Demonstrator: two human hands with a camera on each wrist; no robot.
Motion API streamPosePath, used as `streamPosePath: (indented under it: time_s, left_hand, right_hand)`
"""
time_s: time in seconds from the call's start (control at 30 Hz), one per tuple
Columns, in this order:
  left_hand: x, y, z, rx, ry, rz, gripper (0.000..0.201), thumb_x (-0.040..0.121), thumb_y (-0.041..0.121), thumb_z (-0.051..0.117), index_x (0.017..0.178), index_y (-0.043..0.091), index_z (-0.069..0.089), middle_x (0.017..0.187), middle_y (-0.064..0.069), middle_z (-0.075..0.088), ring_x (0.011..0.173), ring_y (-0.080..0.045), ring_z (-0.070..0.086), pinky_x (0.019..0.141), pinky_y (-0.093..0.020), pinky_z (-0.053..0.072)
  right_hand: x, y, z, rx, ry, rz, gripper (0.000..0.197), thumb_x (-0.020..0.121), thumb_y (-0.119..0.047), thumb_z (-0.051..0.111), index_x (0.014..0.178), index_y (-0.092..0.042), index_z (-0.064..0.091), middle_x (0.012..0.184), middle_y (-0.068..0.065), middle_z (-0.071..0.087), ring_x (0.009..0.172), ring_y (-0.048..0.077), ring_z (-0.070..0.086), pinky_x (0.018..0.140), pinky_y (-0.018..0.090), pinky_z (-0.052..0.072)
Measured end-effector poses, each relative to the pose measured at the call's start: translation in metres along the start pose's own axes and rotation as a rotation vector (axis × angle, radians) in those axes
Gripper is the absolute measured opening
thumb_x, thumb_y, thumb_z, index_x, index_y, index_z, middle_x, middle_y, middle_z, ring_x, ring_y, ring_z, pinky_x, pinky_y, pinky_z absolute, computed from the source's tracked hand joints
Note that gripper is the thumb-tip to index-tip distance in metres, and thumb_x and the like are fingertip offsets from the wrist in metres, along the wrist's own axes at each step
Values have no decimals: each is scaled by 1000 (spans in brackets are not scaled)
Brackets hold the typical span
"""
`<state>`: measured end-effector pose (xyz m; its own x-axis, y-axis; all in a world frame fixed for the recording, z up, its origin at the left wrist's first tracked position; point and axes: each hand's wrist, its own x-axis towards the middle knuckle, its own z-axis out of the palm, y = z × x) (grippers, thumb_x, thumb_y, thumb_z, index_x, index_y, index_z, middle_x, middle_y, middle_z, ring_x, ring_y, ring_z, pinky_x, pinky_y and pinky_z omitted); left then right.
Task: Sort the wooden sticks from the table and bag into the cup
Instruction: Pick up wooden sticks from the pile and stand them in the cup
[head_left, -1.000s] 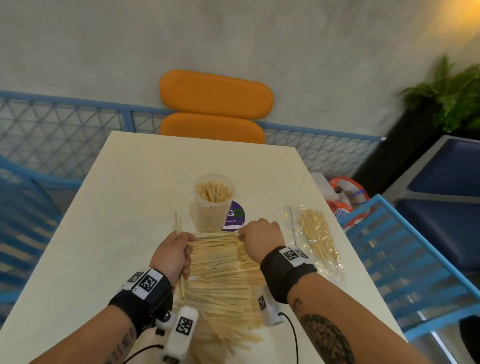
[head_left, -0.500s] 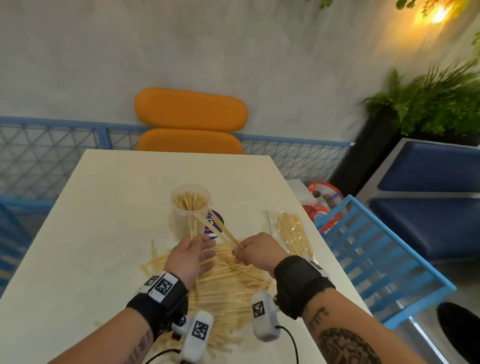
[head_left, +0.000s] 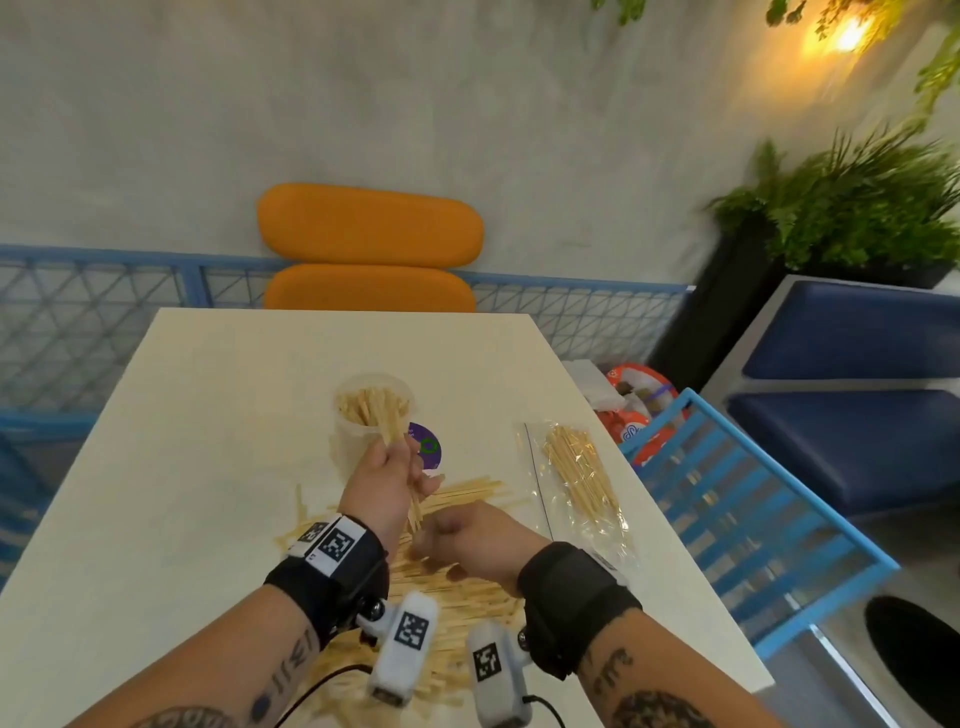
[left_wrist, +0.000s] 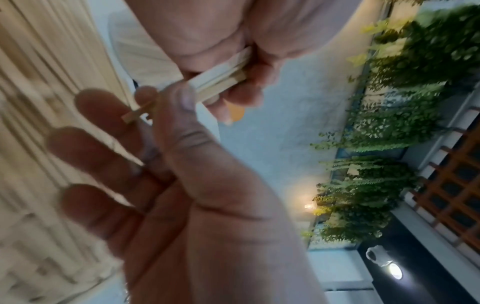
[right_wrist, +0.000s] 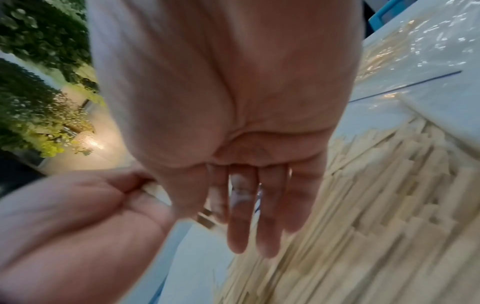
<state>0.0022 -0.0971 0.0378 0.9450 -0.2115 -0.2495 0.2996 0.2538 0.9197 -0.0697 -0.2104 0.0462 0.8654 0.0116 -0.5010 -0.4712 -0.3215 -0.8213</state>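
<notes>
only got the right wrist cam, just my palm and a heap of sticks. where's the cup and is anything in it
Observer: The cup stands upright on the table just beyond the pile of sticks, and it is already packed with sticks standing on end.
Operator: ok and the left hand, i only see a bit of it at the edge
Observer: The left hand is raised in front of the cup, gripping a bundle of sticks. The bundle's top ends reach up to the cup's rim and its lower ends hang near the right hand.
</notes>
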Motion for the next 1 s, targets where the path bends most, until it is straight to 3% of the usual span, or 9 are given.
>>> streamPosePath:
  time_s: [0.13,0.27,0.37,0.5,0.6,0.7,0.8,0.9,1.0]
  left_hand:
    - [3,9,-2,63,-11,60,20,108,23,36,106,16,55,68,0,52,62,-17,58,82,-45,56]
    - [-3,9,-4,356,-68,83,18,106,28,38,100,22,54,95,-3,66,93,-27,64,80,-46,57]
    - [-3,8,-3,435,-116,97,18,106,24,38,99,19,53,98,-4,68,90,-25,61,68,-36,52]
    - [-1,7,-6,424,-138,78,19,106,25,39,97,22,56,95,-5,69,98,-30,63,89,-45,50]
    - [1,8,-7,445,-89,105,18,105,19,38,99,20,55,81,-4,65,88,-28,66,91,-47,51]
    - [-7,7,-4,398,-181,-7,18,105,13,35,106,18,53,75,-5,55,68,-23,64,72,-38,53]
    - [-15,0,2,491,-309,-99,19,104,19,35,112,18,52,73,-4,52,68,-22,61,68,-36,47]
    - [-19,-7,5,609,-411,-53,18,105,17,40,117,19,52,79,1,60,77,-17,65,65,-28,53]
    - [-19,-6,5,541,-423,-13,18,105,9,44,111,23,54,92,7,61,81,-8,63,77,-26,59]
  right_hand:
    - [5,-5,10,482,-75,42,39,104,-32,44,130,-5,54,113,21,69,92,31,69,80,37,57]
    - [8,-19,11,606,-52,-18,36,108,-28,35,132,-11,56,102,18,67,83,31,70,87,41,57]
    - [9,-19,8,538,-45,-46,39,102,-10,40,138,-21,51,109,18,63,88,33,67,95,45,56]
    - [4,-16,2,431,-83,-31,43,96,1,51,135,-16,49,124,22,63,99,35,68,97,44,55]
    - [2,-20,-9,171,134,-38,45,97,-14,57,140,-12,45,129,15,61,99,25,67,94,43,55]
    - [0,-34,-19,139,346,-214,56,99,-33,55,150,-26,31,125,-3,57,101,14,63,96,44,53]
    - [1,-46,-24,73,419,-377,64,98,-45,55,152,-41,19,131,-11,52,99,8,65,95,42,55]
    - [0,-51,-19,-168,408,-445,50,101,-30,52,146,-40,33,123,-12,56,99,11,65,91,40,56]
    - [1,-49,-14,-295,472,-452,34,102,-16,44,130,-29,57,124,-8,60,108,8,61,97,30,52]
